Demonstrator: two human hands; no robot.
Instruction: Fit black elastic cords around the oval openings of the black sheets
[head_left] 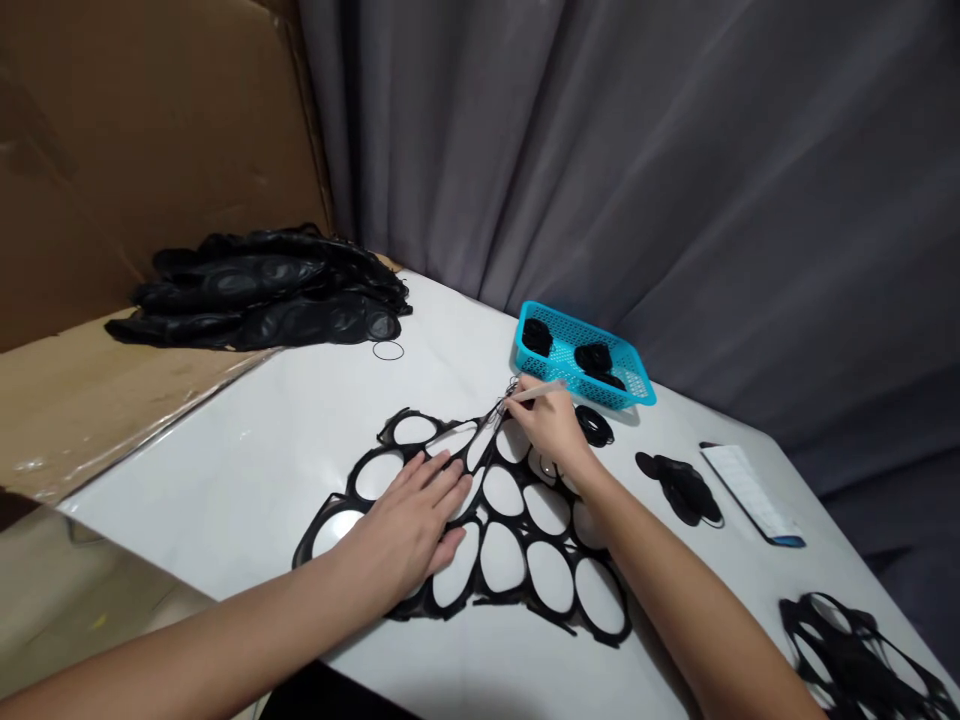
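A black sheet (pixel 478 518) full of large round cut-outs lies on the white table. My left hand (pixel 416 520) rests flat on it, fingers stretched out. At the sheet's far edge, my right hand (pixel 546 415) is closed around a slim pale pen-like tool (pixel 541 391). Thin black loops (pixel 513 386) bunch at my right fingertips, where part of the sheet is drawn up to a point. Whether the tool's tip grips them I cannot tell. Just behind my right hand stands a blue plastic basket (pixel 637 385) with black ring bundles (pixel 592 357) in it.
A pile of black cut-out sheets (pixel 262 290) lies at the far left by a cardboard box (pixel 150 150), near a single thin ring (pixel 388 351). To the right are a ring coil (pixel 595 426), black discs (pixel 686 490), a white pad (pixel 750 492) and black scraps (pixel 855 650). A grey curtain (pixel 675 180) hangs behind.
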